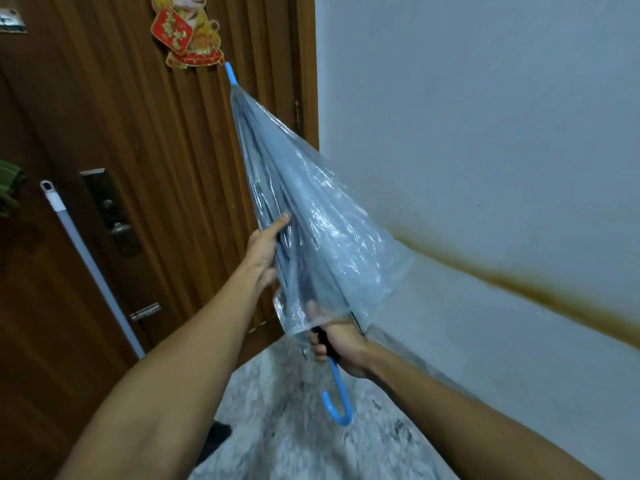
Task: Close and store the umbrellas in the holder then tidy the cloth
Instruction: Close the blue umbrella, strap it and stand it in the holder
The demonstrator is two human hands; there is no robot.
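Wooden door [145, 140] and pale wall [485, 116] back a clear umbrella [311, 220], collapsed, slanting up mid-frame; right hand [337, 342] grips its shaft above the blue handle [337, 400], left hand [265, 251] lies flat on the canopy higher up.

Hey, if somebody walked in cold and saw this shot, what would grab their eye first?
First, the clear plastic umbrella in the middle, nearly folded, its blue tip aimed up at the wooden door. The right hand grips it just above the blue hooked handle, while the left hand rests on the canopy's side. Next, the red and gold decoration at the door's top and the brown stain streaking across the pale wall on the right.
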